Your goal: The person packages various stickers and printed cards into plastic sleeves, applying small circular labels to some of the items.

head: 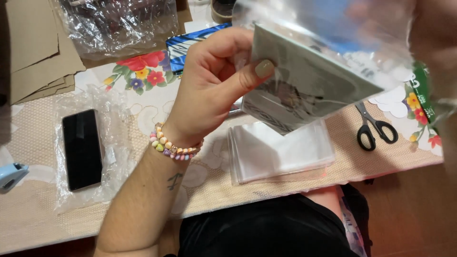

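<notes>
Our left hand [214, 90] pinches a flat grey card [304, 81] halfway inside a clear plastic sleeve [333, 43], held up above the desk [43, 214]; our thumb presses its near edge. Our right hand [433, 43] shows only as a blur at the frame's edge, and we cannot tell its grip. Below lies a stack of clear plastic sleeves [281, 152], with black-handled scissors [373, 128] beside it and a black phone [82, 148] on bubble wrap. We judge the card mid-sleeving; seating it fully calls for a steady push.
</notes>
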